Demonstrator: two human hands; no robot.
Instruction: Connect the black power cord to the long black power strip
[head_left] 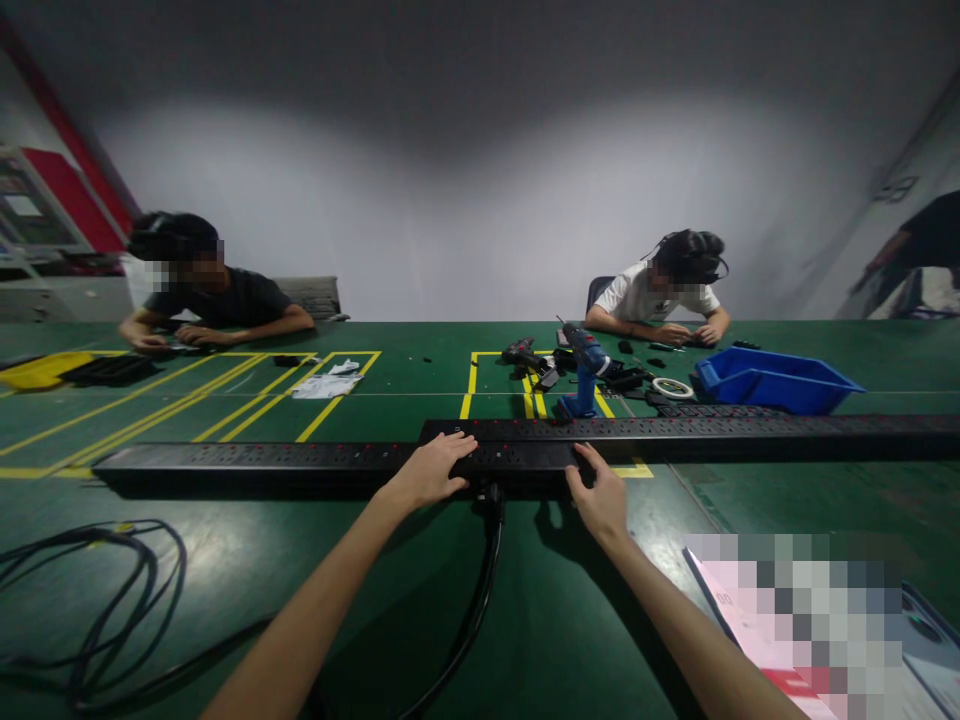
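A long black power strip (pixel 292 460) lies across the table in front of me, with a row of sockets and small red lights on top. My left hand (pixel 431 468) grips it near its right part, fingers over the top and thumb at the front side. At its right end is my right hand (pixel 604 495), thumb and fingers apart, touching or very near the end. From the strip's front a thick black cable (pixel 491 560) runs down towards me. Just behind, a second black power strip (pixel 720 430) extends to the right.
Beyond the strips stand a blue cordless drill (pixel 583 365), a white tape roll (pixel 673 388) and a blue bin (pixel 776 380). Coiled black cable (pixel 142 590) lies at left, a blurred pink-and-white printed item (pixel 739 600) at right. Two people sit across the green table (pixel 420 370); another stands far right.
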